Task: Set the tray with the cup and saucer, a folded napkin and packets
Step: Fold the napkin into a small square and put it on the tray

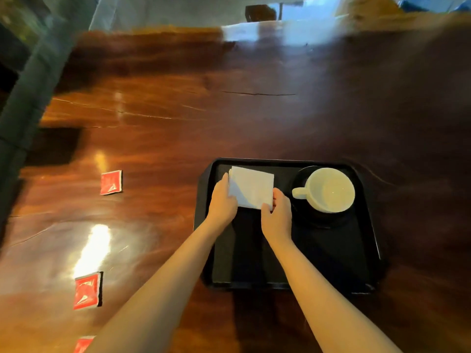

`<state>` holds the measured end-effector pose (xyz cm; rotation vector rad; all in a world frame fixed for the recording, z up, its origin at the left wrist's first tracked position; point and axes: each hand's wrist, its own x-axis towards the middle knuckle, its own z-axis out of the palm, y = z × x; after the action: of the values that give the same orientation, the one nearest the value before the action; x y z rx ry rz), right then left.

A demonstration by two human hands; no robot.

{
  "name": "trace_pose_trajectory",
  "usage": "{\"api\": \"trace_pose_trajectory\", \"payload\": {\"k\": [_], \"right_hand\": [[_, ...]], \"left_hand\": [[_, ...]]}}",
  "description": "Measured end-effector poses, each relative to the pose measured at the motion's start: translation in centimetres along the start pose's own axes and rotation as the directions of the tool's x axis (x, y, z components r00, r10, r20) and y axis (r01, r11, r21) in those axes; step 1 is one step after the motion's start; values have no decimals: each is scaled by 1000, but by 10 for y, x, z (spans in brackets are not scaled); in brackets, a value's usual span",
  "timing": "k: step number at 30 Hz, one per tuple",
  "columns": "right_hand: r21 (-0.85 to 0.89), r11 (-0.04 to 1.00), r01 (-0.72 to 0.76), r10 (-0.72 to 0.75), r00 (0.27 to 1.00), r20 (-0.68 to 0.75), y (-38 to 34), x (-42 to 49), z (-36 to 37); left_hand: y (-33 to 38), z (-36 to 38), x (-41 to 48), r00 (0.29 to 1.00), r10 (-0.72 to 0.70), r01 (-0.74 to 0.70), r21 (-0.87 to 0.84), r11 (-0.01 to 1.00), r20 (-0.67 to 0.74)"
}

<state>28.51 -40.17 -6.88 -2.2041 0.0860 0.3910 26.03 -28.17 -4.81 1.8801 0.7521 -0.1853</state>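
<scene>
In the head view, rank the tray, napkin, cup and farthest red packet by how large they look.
1. Black tray, by far the largest.
2. White cup and white napkin: they look about alike, so no ranking between them.
3. Farthest red packet, the smallest; it lies off the tray on the table.

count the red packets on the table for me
3. One red foil packet lies left of the black tray, a second nearer the person, and a third is cut off by the bottom edge. More may lie outside the frame.
</scene>
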Motion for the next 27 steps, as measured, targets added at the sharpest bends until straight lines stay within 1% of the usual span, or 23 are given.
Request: {"api": "trace_pose_trajectory", "payload": {"k": [2,3,6,10,14,17,22,27], "right_hand": [[-29,999,19,-19,1000,-18,4,2,6],[-50,998,30,-31,999,-19,6,3,8],[-88,995,46,-47,999,-10,12,3,12],[-107,991,78,-78,997,7,15,6,10],[-123,991,52,-50,998,24,14,9,6],[-124,990,67,-64,997,31,14,8,7],[-121,989,82,-81,997,14,18,7,9],[-114,988,102,-100,995,29,19,3,7]], "left_hand": [[-11,6,0,995,78,-78,8,997,-61],[-15,9,1,991,95,-94,14,995,-94],[-18,14,2,985,86,-80,44,996,-151],[-21,16,2,984,59,-57,13,998,-167],[-15,17,-7,978,38,-41,-13,999,-205],[-17,18,-7,973,47,-51,-12,999,-225],[-14,15,-14,973,65,-65,9,998,-223],[-15,17,-17,971,79,-80,8,997,-225]]}}
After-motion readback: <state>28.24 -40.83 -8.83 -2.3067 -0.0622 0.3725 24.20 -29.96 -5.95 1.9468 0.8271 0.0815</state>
